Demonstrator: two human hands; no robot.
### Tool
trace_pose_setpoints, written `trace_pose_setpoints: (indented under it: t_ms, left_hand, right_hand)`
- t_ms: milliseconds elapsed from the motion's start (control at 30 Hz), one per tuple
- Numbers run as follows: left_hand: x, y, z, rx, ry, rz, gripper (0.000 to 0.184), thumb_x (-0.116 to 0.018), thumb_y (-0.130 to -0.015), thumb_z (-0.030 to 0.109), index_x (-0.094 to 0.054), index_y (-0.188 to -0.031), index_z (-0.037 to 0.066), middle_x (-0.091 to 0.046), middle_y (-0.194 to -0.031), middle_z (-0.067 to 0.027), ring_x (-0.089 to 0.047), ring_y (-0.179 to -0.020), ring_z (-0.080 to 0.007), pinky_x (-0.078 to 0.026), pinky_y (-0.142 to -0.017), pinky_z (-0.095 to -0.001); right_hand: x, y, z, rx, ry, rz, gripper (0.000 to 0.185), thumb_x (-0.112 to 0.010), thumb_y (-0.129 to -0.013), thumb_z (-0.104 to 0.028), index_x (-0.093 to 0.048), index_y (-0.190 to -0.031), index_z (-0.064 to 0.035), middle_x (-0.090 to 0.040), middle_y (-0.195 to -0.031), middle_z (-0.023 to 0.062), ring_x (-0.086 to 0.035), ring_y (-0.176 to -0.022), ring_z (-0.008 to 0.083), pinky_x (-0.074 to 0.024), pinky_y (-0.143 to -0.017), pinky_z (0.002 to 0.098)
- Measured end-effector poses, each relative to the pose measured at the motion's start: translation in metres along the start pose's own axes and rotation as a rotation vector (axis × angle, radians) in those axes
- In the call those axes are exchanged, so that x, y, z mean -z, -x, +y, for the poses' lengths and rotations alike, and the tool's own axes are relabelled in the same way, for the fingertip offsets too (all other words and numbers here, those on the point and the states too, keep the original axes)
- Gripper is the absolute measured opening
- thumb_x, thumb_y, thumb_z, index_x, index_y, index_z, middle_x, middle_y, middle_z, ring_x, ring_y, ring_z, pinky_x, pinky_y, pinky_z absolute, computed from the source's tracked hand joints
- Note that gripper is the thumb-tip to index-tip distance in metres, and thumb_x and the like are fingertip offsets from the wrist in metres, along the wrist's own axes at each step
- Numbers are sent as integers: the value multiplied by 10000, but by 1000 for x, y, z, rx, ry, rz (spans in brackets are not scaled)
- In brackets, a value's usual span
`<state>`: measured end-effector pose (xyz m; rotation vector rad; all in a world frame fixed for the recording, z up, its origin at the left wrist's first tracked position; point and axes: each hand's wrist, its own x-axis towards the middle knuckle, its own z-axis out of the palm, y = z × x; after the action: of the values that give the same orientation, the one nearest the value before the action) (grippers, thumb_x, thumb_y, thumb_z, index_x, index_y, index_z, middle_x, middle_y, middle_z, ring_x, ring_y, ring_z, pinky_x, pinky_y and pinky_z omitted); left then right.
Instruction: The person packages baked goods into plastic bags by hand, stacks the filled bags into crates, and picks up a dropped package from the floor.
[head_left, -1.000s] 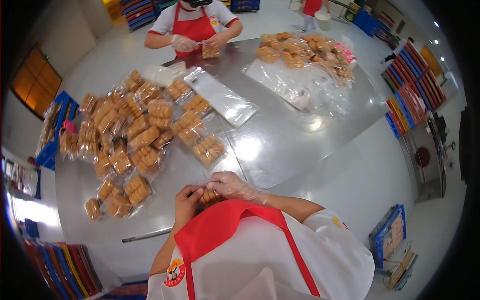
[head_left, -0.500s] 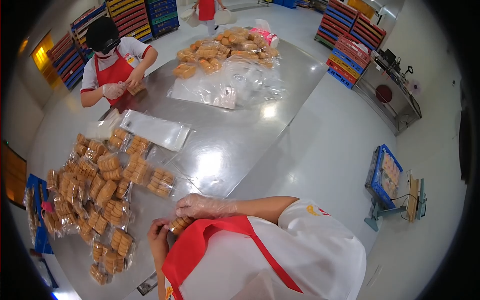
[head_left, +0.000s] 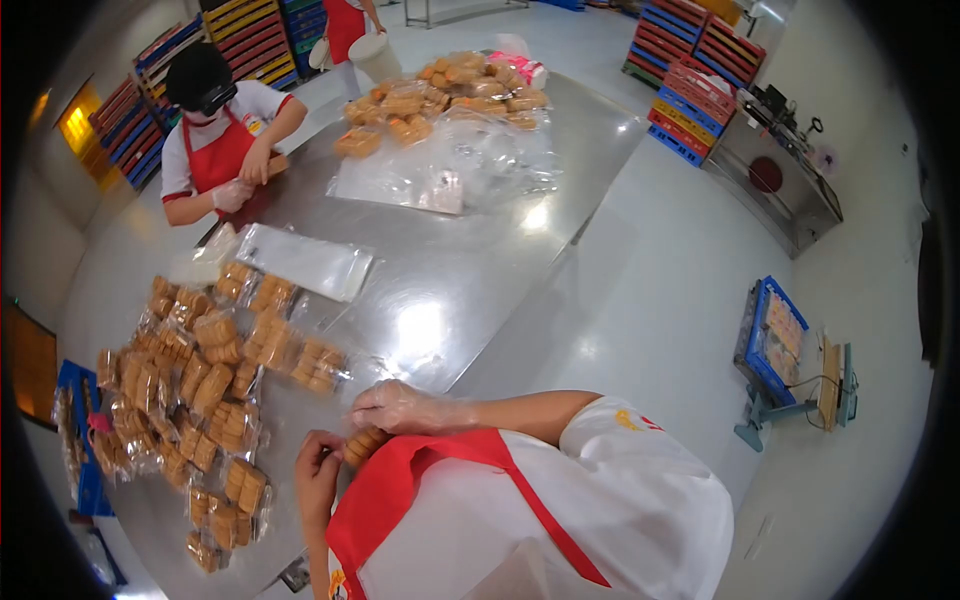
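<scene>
Close against my red apron is a clear plastic bag of round brown biscuits (head_left: pixel 366 446), partly hidden by the apron. My gloved right hand (head_left: pixel 385 408) is closed at its upper end. The fingers of my left hand (head_left: pixel 318 462) are pinched together at its near side, and the film between them is too small to make out. Left of my hands, a large heap of bagged biscuits (head_left: pixel 212 385) covers the metal table (head_left: pixel 470 285). One bagged pack (head_left: pixel 319 364) lies just beyond my right hand.
Flat clear bags (head_left: pixel 305 262) lie past the heap. Across the table, a co-worker (head_left: pixel 222 140) in a red apron handles a pack. More bagged goods (head_left: pixel 440 98) and loose plastic (head_left: pixel 470 165) lie at the far end. A person with white buckets (head_left: pixel 375 58) stands behind. Stacked crates (head_left: pixel 690 110) line the room.
The person with buckets has moved left and nearer. The co-worker's hands have shifted on their pack. My hands stay at the bag, with slight finger movement; the view has shifted slightly.
</scene>
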<state>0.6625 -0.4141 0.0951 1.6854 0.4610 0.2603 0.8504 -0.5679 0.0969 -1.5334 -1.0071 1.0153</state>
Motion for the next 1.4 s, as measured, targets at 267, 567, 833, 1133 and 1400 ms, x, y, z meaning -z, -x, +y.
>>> trace_pose_setpoints:
  t_ms: [267, 567, 833, 1133, 1400]
  left_hand:
    - [-4, -8, -30, -273, -364, 244, 76, -602, -880, 63, -563, -861, 0, -529, -881, -125, -538, -834, -281, -437, -761, -343]
    - [-9, 2, -24, -135, -236, 338, 66, -623, -905, 82, -601, -923, 23, -590, -868, -93, -594, -828, -255, -482, -696, -325]
    - [-13, 6, -58, -83, -127, 394, 102, -624, -952, 125, -589, -980, 33, -580, -919, -19, -535, -895, -97, -438, -802, -253]
    - [-36, 9, -40, 270, 594, 381, 136, -615, -968, 148, -615, -937, 15, -631, -900, -33, -565, -818, -93, -469, -736, -255]
    - [-34, 6, -58, 325, 646, 483, 149, -635, -919, 128, -611, -802, 40, -605, -795, -6, -511, -722, -84, -438, -684, -254]
  right_hand:
    - [-7, -12, 31, -109, -324, -116, 267, -614, -980, -214, -689, -1085, 20, -681, -1011, 82, -610, -975, 144, -500, -873, 314]
    - [-17, -20, 6, -115, -44, 104, 240, -592, -963, -185, -656, -896, 36, -591, -759, 53, -524, -746, 113, -461, -688, 297]
    - [-33, -29, 9, -118, -142, 86, 300, -629, -937, -236, -647, -913, 62, -586, -754, 47, -517, -727, 131, -459, -684, 314]
    - [-35, -26, 20, -226, -441, 2, 245, -653, -948, -187, -670, -1023, 46, -652, -852, 42, -580, -778, 104, -486, -707, 265]
    - [-29, -27, 9, -345, -504, -28, 270, -676, -928, -129, -658, -1113, 66, -674, -980, 85, -611, -881, 127, -502, -805, 272]
